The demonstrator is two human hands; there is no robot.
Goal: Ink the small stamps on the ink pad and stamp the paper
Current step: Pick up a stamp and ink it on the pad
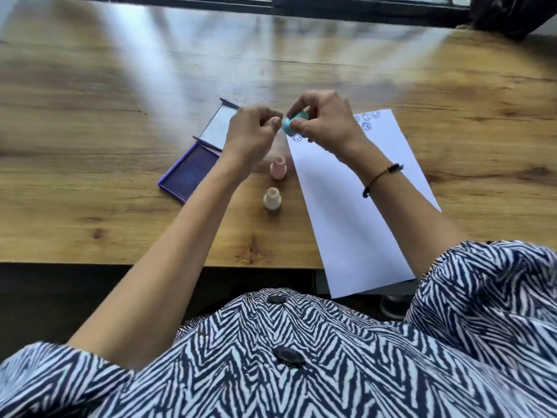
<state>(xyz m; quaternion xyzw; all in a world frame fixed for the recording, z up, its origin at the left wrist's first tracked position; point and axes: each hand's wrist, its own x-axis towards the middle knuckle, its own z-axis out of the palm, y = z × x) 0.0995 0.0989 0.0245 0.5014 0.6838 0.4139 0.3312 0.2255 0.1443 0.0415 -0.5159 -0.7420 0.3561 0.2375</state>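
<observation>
My right hand [324, 120] holds a small light-blue stamp [293, 125] in the air above the top left corner of the white paper [355, 200]. My left hand [251, 131] hovers just left of it, fingers curled, its fingertips close to the stamp; whether they touch it is unclear. Several blue round prints [366, 120] show at the paper's far end. An open purple ink pad [188, 173] with its lid [217, 126] folded back lies to the left. A pink stamp [278, 168] and a cream stamp [272, 199] stand upright between pad and paper.
The wooden table [105, 146] reaches to a dark window frame [331, 7] at the back. The paper's near end overhangs the table's front edge. A dark object [512, 16] sits at the far right corner.
</observation>
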